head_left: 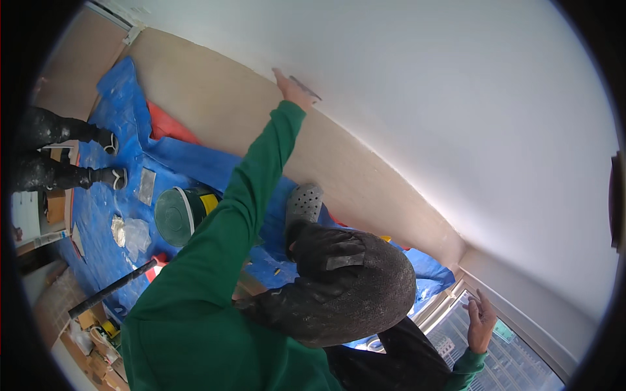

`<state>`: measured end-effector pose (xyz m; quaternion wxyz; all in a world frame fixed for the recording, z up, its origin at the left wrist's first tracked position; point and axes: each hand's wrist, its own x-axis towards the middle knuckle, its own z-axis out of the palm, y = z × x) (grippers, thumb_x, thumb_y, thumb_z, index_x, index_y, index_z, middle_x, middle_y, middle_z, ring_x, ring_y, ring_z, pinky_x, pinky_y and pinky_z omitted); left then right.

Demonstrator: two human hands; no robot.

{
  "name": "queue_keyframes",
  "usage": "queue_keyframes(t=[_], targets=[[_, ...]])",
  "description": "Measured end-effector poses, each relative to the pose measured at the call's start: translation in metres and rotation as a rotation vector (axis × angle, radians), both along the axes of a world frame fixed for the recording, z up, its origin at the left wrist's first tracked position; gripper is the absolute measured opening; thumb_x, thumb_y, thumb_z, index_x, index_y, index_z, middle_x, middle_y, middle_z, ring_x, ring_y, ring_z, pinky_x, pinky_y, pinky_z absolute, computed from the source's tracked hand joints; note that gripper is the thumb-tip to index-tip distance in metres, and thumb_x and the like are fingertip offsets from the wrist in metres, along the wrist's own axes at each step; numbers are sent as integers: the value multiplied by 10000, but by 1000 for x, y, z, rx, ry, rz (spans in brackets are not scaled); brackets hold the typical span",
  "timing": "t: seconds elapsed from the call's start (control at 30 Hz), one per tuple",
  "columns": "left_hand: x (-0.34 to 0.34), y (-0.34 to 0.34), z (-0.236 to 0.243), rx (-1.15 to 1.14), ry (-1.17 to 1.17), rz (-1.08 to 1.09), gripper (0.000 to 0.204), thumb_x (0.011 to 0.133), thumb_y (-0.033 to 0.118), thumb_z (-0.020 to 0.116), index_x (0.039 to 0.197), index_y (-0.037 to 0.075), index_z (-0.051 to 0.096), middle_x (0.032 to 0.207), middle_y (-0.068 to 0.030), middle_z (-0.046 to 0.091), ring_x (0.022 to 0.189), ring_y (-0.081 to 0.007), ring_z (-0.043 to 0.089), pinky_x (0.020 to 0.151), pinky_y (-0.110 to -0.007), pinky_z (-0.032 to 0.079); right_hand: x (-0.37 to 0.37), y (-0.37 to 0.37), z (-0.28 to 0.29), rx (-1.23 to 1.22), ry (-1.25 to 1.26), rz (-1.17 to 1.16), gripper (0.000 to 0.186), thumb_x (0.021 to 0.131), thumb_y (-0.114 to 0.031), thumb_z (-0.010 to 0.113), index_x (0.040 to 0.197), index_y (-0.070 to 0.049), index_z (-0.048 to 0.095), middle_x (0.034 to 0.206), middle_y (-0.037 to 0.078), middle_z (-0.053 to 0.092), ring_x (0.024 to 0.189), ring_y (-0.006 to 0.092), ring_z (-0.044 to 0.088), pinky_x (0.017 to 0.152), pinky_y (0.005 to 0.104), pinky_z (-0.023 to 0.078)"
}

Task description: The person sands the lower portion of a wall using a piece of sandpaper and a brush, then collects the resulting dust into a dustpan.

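My left hand [293, 89] reaches far out along the white surface [443, 124]. It is closed on a thin, dark flat scraper [305, 87], seen nearly edge-on close to that surface's border with a beige panel [215, 78]. The scraper's full shape is hidden. At the lower right, my right hand [481, 322] is raised in front of the window [502, 345]. Its fingers are spread and nothing shows in them. Below my outstretched arm are my bent knee in dark, dusty trousers [365, 287] and a grey perforated clog [304, 203].
Blue sheeting [140, 208] covers the floor. A green bucket [195, 203] stands on it, near a crumpled plastic bag [136, 236] and a black-handled tool [114, 289]. Another person's legs [65, 153] are at the far left. Boxes and clutter [98, 352] lie lower left.
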<state>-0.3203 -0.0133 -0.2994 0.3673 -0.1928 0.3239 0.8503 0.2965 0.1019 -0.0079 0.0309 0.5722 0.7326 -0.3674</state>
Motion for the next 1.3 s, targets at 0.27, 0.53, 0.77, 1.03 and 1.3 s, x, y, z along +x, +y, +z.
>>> queue_keyframes(t=[0.27, 0.53, 0.77, 1.03, 1.3], targets=[[182, 92, -28, 227, -226, -14, 1081, 768, 834, 399, 1523, 100, 157, 1578, -107, 162, 1421, -347, 201, 1118, -624, 114, -30, 30, 7, 323, -36, 134, 432, 931, -180, 607, 1287, 56, 541, 1115, 234, 655, 996, 227, 653, 861, 338, 503], [11, 4, -36, 25, 52, 47, 1064, 807, 825, 324, 1517, 55, 135, 1567, -144, 175, 1422, -359, 208, 1146, -556, 143, 18, 23, 12, 129, -114, -167, 436, 939, -195, 604, 1276, 74, 545, 1067, 185, 663, 953, 205, 648, 843, 325, 498], [203, 106, -42, 187, -207, 83, 866, 867, 734, 383, 1490, 146, 259, 1522, -50, 308, 1365, -295, 305, 1122, -523, 214, -27, 41, 11, 275, 148, 52, 412, 947, -204, 591, 1261, 60, 561, 1102, 196, 663, 991, 213, 645, 874, 330, 497], [75, 28, 82, 110, -40, -126, 1055, 789, 840, 293, 1530, 108, 126, 1591, -159, 88, 1444, -443, 81, 1101, -674, 39, -12, 23, 19, 288, -75, -78, 395, 939, -200, 601, 1241, 53, 582, 1104, 218, 666, 1031, 236, 641, 916, 340, 488], [188, 87, 68, 165, -240, 43, 941, 819, 798, 356, 1511, 176, 215, 1584, -61, 153, 1418, -295, 183, 1150, -536, 77, -9, 26, 11, 171, 25, 49, 457, 944, -250, 610, 1251, 84, 560, 1082, 207, 669, 930, 203, 658, 856, 314, 513]])
